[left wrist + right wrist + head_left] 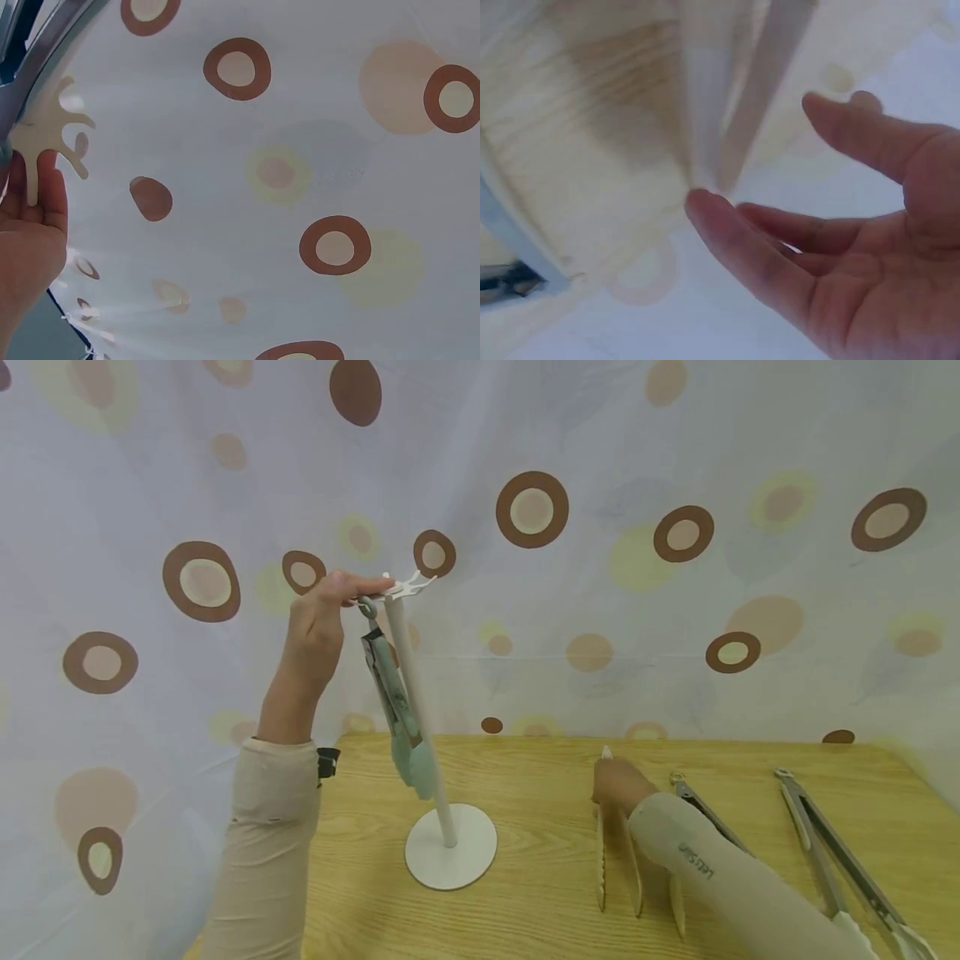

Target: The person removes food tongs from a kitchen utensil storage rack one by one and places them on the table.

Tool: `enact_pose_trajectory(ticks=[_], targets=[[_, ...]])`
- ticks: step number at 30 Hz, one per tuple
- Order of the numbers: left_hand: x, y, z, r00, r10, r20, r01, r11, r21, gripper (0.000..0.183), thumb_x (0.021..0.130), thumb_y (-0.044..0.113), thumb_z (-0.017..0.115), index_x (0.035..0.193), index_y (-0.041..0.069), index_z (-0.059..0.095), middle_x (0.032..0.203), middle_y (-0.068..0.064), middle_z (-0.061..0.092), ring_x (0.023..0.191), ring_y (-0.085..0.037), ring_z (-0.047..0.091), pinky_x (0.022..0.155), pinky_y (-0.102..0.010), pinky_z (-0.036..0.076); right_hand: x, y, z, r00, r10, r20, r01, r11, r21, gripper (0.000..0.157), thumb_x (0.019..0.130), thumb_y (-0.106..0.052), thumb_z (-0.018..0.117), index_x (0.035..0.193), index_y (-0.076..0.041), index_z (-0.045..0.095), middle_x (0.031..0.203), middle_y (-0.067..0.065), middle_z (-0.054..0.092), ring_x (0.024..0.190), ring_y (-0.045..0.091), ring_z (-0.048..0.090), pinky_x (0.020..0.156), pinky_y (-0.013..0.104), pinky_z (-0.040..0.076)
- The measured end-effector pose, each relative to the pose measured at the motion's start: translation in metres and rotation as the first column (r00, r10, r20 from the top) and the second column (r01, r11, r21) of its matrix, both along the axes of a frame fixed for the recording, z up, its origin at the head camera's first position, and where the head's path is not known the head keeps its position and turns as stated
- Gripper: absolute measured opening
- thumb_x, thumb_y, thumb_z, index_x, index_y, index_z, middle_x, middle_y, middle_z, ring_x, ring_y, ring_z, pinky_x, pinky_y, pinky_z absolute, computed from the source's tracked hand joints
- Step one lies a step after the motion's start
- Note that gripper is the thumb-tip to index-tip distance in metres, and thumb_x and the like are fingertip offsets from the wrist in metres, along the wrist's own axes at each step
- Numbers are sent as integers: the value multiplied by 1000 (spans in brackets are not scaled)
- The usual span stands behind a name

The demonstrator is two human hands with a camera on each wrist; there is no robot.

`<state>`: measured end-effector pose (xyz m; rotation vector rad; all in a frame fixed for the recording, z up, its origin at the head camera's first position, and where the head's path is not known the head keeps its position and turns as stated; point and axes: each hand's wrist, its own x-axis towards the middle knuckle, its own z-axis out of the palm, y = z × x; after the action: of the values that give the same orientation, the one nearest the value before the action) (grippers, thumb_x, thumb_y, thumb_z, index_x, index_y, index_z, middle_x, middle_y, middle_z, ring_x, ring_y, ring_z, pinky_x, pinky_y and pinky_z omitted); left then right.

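Note:
At the top of a slim white stand (442,793), my left hand (318,618) pinches the branched hook piece (408,587). In the left wrist view, fingers lie beneath that hook piece (46,135). Green-tipped tongs (423,772) hang by their ring from a hook beside the pole. My right hand (621,783) is low over pale tongs (600,860) lying on the table. Seen from the right wrist, thumb and fingers of this hand (855,247) are spread apart beside the blurred tongs (709,90); whether a fingertip touches them I cannot tell.
Grey-armed tongs (712,814) lie partly under my right sleeve, with larger metal tongs (855,864) farther right. The stand's round base (450,872) rests on the wooden table (525,827). Behind hangs a patterned curtain (600,443).

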<state>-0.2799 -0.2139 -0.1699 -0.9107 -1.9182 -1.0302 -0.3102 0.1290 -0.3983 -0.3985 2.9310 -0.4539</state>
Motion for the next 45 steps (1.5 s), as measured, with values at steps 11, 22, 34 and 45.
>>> enact_pose_trajectory(ticks=[11, 22, 34, 45], targets=[[-1, -5, 7, 995, 9, 95, -6, 1000, -26, 60, 105, 30, 20, 108, 5, 74, 97, 0, 63, 94, -11, 55, 90, -31, 36, 19, -69, 61, 972, 17, -234, -98, 936, -339, 40, 97, -14, 57, 127, 11, 50, 120, 25, 56, 110, 38, 55, 90, 47, 47], [-2, -7, 7, 991, 7, 134, -6, 1000, -5, 60, 105, 32, 20, 108, 7, 74, 97, 2, 65, 95, -10, 54, 93, -33, 34, 46, -122, 97, 800, 257, -541, -582, 551, -598, 35, 99, -16, 53, 130, -1, 55, 126, 15, 60, 114, 24, 59, 94, 34, 48], [-2, -6, 8, 991, -5, 130, 5, 1000, 2, 61, 105, 32, 19, 108, 8, 74, 98, 1, 65, 95, -11, 55, 91, -31, 35, 57, -157, 106, 822, 462, -332, -511, 342, -789, 54, 104, -33, 36, 152, -9, 25, 155, 4, 29, 140, 16, 29, 111, 37, 28], [-5, -8, 5, 993, -42, 112, 40, 999, 15, 60, 105, 30, 20, 106, 4, 74, 98, 3, 67, 94, -11, 56, 90, -29, 37, 50, -176, 103, 877, 425, -223, -366, 291, -884, 51, 106, -21, 27, 151, 2, 20, 156, 18, 20, 144, 30, 18, 114, 45, 19]])
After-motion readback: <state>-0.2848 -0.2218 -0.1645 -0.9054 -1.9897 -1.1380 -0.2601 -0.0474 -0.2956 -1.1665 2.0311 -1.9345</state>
